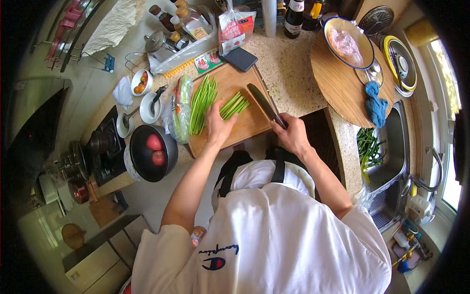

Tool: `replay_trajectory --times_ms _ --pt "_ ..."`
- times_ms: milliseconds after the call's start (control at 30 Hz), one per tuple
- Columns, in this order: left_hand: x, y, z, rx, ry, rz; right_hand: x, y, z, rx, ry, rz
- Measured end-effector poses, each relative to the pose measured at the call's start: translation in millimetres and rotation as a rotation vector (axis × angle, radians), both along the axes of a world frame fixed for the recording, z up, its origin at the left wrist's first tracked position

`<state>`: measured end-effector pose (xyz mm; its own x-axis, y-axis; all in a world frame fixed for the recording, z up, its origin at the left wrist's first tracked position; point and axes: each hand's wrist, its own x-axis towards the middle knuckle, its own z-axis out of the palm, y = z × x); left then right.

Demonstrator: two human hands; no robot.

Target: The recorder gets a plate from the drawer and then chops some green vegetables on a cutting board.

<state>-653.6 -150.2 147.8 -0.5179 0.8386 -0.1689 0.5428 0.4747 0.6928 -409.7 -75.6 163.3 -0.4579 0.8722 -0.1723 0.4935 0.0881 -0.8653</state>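
My left hand [217, 123] is at the lower end of a short bunch of cut green stalks [237, 104], its thumb and fingers around them. Longer green stalks [202, 104], probably garlic scapes, lie just left of that bunch. Both bunches rest on a wooden cutting board [240, 82]. In my right hand [293, 134] is a kitchen knife [262, 102] with a dark blade, held by its handle over the board's right side. The blade points away from me, apart from the stalks. A plastic bag of vegetables [181, 110] overlaps the board's left edge.
Left of the board are a dark bowl [137, 165] with two red, round items and several small white bowls [150, 114]. Bottles [191, 24] and a dark phone-like slab [240, 59] lie beyond. A round wooden board [330, 86] overhangs the sink [391, 161] at right.
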Motion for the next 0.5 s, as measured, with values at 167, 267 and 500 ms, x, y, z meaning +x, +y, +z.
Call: replay_trajectory --times_ms 167,267,500 --pt "-10.5 -4.3 -24.7 0.041 0.473 -0.266 -23.7 2.7 2.8 0.165 -0.114 0.088" --pt "-14.1 -9.3 -38.3 0.047 0.453 -0.282 -34.5 -8.5 4.3 0.237 -0.155 0.184" --pt "-19.5 -17.9 -45.6 0.199 0.335 -0.251 -39.6 -13.7 5.1 0.250 -0.127 0.100"
